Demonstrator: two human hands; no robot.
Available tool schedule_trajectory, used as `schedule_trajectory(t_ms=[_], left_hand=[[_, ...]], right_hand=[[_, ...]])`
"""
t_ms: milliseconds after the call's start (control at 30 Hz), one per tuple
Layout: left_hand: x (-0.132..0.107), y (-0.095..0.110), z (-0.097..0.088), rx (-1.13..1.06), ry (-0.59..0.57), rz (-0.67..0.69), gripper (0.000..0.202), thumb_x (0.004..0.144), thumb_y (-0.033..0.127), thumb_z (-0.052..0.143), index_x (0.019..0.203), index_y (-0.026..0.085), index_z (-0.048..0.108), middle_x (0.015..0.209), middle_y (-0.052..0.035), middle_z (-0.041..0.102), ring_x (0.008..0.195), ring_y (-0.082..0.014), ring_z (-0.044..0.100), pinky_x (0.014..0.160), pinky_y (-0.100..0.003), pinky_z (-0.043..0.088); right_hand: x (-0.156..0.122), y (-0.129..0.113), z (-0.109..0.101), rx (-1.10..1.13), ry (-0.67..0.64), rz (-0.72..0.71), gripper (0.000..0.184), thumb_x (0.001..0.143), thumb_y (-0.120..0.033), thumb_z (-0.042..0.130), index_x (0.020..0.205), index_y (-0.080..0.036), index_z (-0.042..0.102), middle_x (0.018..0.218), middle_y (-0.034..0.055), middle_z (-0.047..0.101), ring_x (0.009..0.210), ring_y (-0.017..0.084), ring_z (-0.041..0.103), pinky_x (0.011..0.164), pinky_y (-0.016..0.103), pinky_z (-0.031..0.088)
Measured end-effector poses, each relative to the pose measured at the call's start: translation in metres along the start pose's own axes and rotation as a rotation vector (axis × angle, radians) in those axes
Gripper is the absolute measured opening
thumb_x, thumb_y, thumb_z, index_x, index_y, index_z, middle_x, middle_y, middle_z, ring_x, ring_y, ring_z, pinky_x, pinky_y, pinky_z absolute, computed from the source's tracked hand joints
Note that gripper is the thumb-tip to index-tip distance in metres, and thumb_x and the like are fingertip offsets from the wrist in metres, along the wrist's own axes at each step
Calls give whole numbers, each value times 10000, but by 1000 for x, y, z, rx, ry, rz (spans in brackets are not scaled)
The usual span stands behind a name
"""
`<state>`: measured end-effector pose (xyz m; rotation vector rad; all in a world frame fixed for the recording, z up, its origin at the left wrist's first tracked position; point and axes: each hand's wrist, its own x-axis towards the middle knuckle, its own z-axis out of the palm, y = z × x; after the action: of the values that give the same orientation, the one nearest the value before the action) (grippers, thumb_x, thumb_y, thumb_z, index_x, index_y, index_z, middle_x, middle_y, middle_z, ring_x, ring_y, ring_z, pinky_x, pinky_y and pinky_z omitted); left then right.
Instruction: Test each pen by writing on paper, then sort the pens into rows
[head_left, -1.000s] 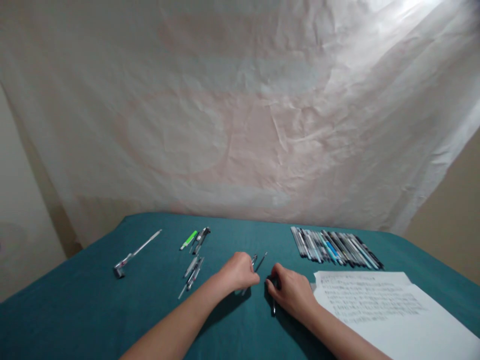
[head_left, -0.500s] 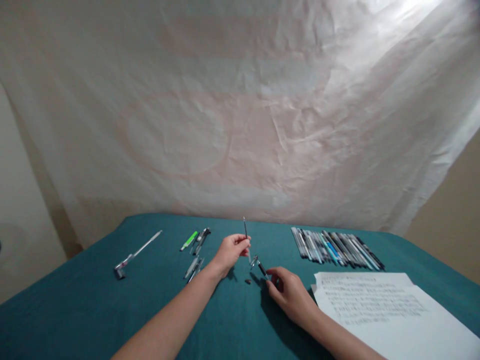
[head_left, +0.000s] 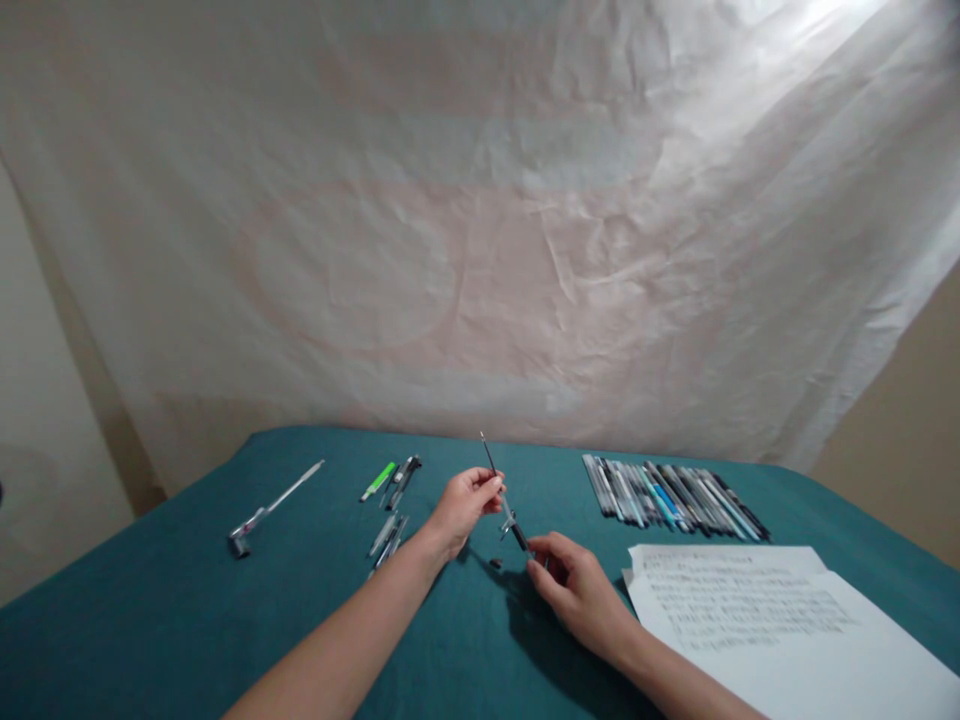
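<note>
Between the thumb and fingers of my left hand (head_left: 461, 512) is a thin pen refill (head_left: 488, 455), its dark upper part pointing up and slightly left. My right hand (head_left: 574, 588) pinches a dark pen barrel (head_left: 518, 536) by its lower end, tilted with its top towards the left hand. A clip-like part sticks out near the barrel's top. The refill's pale lower end meets that top; whether it is inside, I cannot tell. On the cloth below the hands lies a small dark pen piece (head_left: 496, 563).
A row of several pens (head_left: 675, 497) lies at the right, behind written paper sheets (head_left: 742, 610). Left of my hands are a green highlighter (head_left: 377, 482), dark pens (head_left: 405, 482) and pen parts (head_left: 388, 537). Farther left lies a long thin rod with a dark end (head_left: 274, 508).
The refill has tilted and its lower end now lines up with the barrel. My right hand has moved slightly left and up, closing the gap between the two parts.
</note>
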<state>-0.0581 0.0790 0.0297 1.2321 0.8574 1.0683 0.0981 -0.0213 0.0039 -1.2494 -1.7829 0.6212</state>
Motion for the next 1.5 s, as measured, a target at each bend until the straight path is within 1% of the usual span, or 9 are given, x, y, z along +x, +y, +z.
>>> schedule_trajectory(t_ms=[133, 233, 367, 500, 700, 867, 1100, 1333, 1500], left_hand=[[-3, 3, 3, 7, -27, -31, 287, 671, 314, 628, 858, 101, 574, 754, -30, 571, 561, -47, 480, 574, -184, 408], [-9, 6, 6, 56, -104, -37, 302, 680, 327, 615, 883, 106, 578, 789, -40, 574, 579, -53, 482, 550, -173, 380], [-18, 10, 12, 174, -229, -10, 309, 702, 335, 587, 921, 116, 592, 751, -20, 566, 584, -58, 466, 537, -172, 351], [-21, 15, 11, 333, -282, -3, 369, 715, 379, 548, 988, 132, 579, 749, -21, 583, 596, -77, 482, 553, -194, 369], [-20, 21, -7, 847, -446, 30, 252, 632, 319, 598, 806, 140, 633, 726, -24, 623, 642, -125, 542, 560, -201, 383], [-20, 13, -18, 1175, -456, 43, 270, 499, 299, 692, 737, 179, 651, 698, -2, 629, 605, -125, 538, 519, -187, 351], [-20, 5, -17, 1177, -535, -39, 142, 578, 280, 633, 678, 184, 659, 607, 17, 620, 528, -98, 517, 486, -177, 329], [-25, 7, -11, 1152, -520, 7, 281, 512, 283, 681, 772, 180, 651, 702, 3, 628, 588, -115, 544, 482, -172, 337], [-30, 8, -4, 1129, -543, -12, 190, 586, 251, 622, 758, 179, 660, 676, 2, 644, 586, -115, 550, 501, -177, 346]], right_hand=[[0, 1, 0, 4, 19, -5, 191, 785, -269, 455, 899, -164, 567, 662, -9, 494, 545, 103, 446, 514, 210, 367], [1, 2, 0, 0, 40, -14, 191, 799, -273, 446, 917, -168, 554, 672, -11, 494, 552, 101, 445, 521, 210, 365], [2, 3, -1, 20, 82, -27, 180, 816, -278, 429, 908, -167, 537, 685, -10, 493, 566, 101, 448, 531, 210, 363], [3, 5, -1, 37, 135, -34, 188, 819, -291, 425, 912, -164, 528, 691, -5, 498, 564, 102, 445, 530, 212, 363], [3, 5, -1, 41, 161, -29, 203, 823, -311, 418, 913, -167, 529, 683, -5, 494, 566, 108, 450, 535, 218, 367], [3, 6, -1, 38, 157, -19, 204, 822, -314, 418, 910, -165, 525, 687, -3, 492, 566, 110, 451, 536, 221, 371], [3, 6, -2, 35, 150, -9, 203, 820, -315, 423, 914, -167, 524, 684, -6, 492, 568, 111, 462, 534, 221, 372], [3, 6, -2, 21, 158, -22, 200, 819, -312, 425, 907, -168, 533, 690, -3, 506, 573, 111, 461, 542, 222, 377], [3, 7, -2, 31, 142, -17, 196, 814, -314, 430, 899, -170, 532, 682, -6, 504, 564, 112, 467, 532, 223, 376]])
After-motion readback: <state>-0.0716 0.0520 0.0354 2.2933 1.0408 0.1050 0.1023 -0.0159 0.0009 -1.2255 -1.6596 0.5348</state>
